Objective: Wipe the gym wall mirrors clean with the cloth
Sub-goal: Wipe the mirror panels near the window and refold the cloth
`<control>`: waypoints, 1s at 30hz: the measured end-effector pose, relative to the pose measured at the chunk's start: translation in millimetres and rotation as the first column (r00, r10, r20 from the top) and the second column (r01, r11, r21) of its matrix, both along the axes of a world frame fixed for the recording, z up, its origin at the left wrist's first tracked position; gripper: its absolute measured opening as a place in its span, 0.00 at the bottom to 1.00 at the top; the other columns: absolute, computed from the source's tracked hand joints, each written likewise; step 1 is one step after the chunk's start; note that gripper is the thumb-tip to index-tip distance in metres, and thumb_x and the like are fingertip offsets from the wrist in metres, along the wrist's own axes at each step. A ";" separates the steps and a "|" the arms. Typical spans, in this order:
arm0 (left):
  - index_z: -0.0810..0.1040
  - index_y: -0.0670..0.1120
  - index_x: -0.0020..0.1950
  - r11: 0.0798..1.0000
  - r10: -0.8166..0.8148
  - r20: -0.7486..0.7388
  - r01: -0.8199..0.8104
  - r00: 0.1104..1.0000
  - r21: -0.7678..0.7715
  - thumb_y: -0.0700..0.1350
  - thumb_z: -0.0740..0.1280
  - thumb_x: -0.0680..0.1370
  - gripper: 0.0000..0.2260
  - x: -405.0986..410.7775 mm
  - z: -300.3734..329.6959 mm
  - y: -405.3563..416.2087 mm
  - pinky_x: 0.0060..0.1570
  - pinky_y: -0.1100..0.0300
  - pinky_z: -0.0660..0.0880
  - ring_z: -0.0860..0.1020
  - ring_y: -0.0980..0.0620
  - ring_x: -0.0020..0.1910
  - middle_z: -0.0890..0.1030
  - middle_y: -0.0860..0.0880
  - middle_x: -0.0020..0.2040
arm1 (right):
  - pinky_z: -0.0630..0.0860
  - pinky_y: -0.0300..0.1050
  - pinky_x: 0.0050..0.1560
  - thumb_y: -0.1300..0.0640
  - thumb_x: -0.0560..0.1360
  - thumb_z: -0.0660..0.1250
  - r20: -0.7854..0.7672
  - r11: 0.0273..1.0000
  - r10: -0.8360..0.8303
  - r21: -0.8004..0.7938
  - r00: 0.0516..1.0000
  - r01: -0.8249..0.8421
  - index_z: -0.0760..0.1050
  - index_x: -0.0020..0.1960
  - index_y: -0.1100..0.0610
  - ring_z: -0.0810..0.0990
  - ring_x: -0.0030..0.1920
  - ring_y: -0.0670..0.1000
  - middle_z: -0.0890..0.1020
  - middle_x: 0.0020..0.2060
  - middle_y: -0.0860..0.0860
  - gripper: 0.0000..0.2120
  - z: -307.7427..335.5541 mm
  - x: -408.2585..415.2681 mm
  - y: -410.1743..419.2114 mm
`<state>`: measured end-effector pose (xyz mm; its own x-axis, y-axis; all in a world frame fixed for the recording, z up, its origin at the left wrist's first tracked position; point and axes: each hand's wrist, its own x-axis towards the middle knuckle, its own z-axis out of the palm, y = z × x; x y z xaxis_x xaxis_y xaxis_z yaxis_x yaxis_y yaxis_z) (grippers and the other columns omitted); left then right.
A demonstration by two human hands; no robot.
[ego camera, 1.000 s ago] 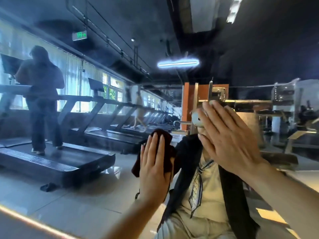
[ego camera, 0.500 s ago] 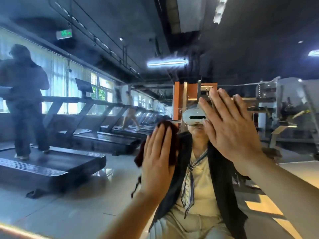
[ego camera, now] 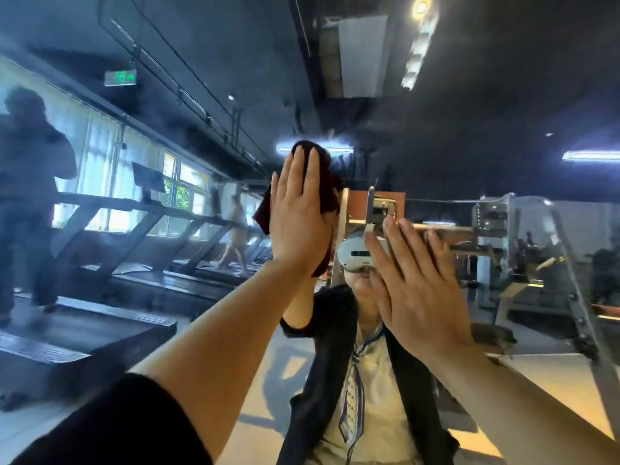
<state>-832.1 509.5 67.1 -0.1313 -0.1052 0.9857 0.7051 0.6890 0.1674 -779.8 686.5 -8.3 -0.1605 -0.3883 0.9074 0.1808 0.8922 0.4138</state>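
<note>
The wall mirror (ego camera: 436,95) fills the whole view and reflects the gym. My left hand (ego camera: 298,213) presses a dark maroon cloth (ego camera: 327,189) flat against the glass, fingers straight and pointing up, at mid-height just left of centre. Cloth edges stick out above and to the right of the palm. My right hand (ego camera: 419,286) lies flat on the mirror lower and to the right, fingers straight and spread, holding nothing. Behind both hands the mirror shows my own reflection in a dark vest and a white headset.
The mirror reflects a row of treadmills (ego camera: 100,317) on the left with a person (ego camera: 30,203) standing on one, bright windows (ego camera: 110,169), and a weight machine (ego camera: 523,250) on the right. A hazy film covers the glass at the left.
My left hand has slid the cloth upward on the glass, from chest height to above the reflected headset. My right hand stayed flat on the mirror, and the view tilted up.
</note>
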 end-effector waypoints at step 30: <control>0.59 0.47 0.80 0.889 0.074 -0.302 -0.200 0.950 -0.413 0.49 0.69 0.77 0.34 -11.6 -53.2 -2.0 0.78 0.52 0.54 0.57 0.51 0.79 0.60 0.48 0.80 | 0.56 0.61 0.77 0.42 0.85 0.45 -0.119 0.993 -0.058 -0.107 0.991 0.045 0.59 0.78 0.66 0.57 0.79 0.61 0.60 0.78 0.63 0.32 76.5 7.4 34.2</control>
<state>-843.7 507.5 13.9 0.1312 0.3432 0.9301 0.5719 0.7401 -0.3537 -772.4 720.8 68.2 -0.0640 -0.2850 0.9564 0.2709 0.9174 0.2915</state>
